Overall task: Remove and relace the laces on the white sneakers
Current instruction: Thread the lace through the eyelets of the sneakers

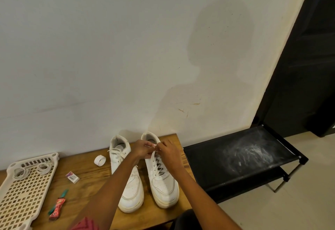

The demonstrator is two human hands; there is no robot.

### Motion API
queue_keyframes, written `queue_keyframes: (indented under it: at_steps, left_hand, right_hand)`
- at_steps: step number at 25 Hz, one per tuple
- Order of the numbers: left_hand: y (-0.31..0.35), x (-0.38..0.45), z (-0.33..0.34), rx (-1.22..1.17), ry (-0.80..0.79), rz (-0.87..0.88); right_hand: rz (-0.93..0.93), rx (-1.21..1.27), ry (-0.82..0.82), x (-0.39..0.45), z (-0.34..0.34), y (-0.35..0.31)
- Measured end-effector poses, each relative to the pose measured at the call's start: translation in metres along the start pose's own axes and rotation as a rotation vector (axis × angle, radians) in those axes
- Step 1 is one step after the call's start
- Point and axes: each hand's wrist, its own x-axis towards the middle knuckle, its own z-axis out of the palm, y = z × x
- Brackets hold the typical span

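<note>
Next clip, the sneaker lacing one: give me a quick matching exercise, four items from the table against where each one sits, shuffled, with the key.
Things:
1. roll of white tape
2. coiled white laces
3. eraser
4. right sneaker

Places:
A. lying in the perforated plastic tray
B. at the right end of the wooden table, next to the black rack, with both hands at its top eyelets
C. on the table just left of the left sneaker's collar
D. on the table between the tray and the left sneaker

Pairs: 1-C, 2-A, 3-D, 4-B
</note>
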Motion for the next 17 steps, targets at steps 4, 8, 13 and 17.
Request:
queue_keyframes:
  at_steps: [4,8,13,17]
  left_hand:
    - [-0.005,-0.004,0.01,-0.19,0.109,-0.042]
    - [-0.014,0.0,0.011,-0.276,0.326,-0.07]
    - [-0.027,0.0,0.018,-0.336,0.375,-0.074]
    - [-0.026,-0.001,0.011,-0.225,0.276,-0.084]
  right_hand:
    - [0.248,0.201,0.002,-0.002,-0.009,-0.006]
    - [0.498,0.35,0.003,-0.004,-0.014,-0.006]
    - [0.975,0.669,0.113,-0.022,0.0,0.01]
    - [1.028,0.752,0.067,-0.025,0.006,0.012]
